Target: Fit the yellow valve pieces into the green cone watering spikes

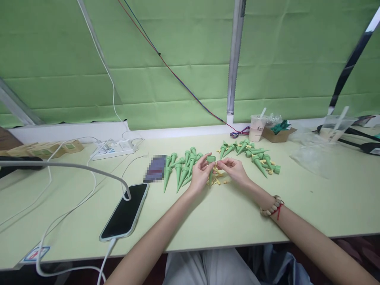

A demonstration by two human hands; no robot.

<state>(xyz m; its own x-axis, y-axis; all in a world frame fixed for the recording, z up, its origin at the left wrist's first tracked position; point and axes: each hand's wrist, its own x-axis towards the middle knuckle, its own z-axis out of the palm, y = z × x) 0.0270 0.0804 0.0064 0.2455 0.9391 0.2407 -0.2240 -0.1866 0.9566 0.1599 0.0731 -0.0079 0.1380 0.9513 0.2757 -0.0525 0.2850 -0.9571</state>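
With the held piece as the middle of the clock and twelve towards the wall, a light-green, tapered plastic spike with a round cap (211, 159) hangs point-down, just above the pale tabletop (237, 217). The person's left hand (200, 174) grips it, thumb and fingers pinching it around the cap. The right hand (236, 171) is just beside it at three o'clock, thumb and forefinger drawn together; whether they pinch something small cannot be told. The spike looks light, stiff and rather smooth (probably hollow moulded plastic), so it might roll between the fingers; the broad cap seems the surest hold, with the slim tip the likeliest part to bend. Similar green spikes (184, 172) lie heaped at nine o'clock, and more green spikes (259, 165) at three, while small yellow plastic pieces (218, 182) lie scattered at five, light and easily lost. At two o'clock stands a clear plastic cup (255, 132) with a pinkish, milky drink and a straw; beside it, a small open brown cardboard box (276, 137) holds crumpled dark-green material (280, 126). Farther out, between two and three, a wide clear plastic cup (334, 130) leans, a pale remnant and a straw inside.
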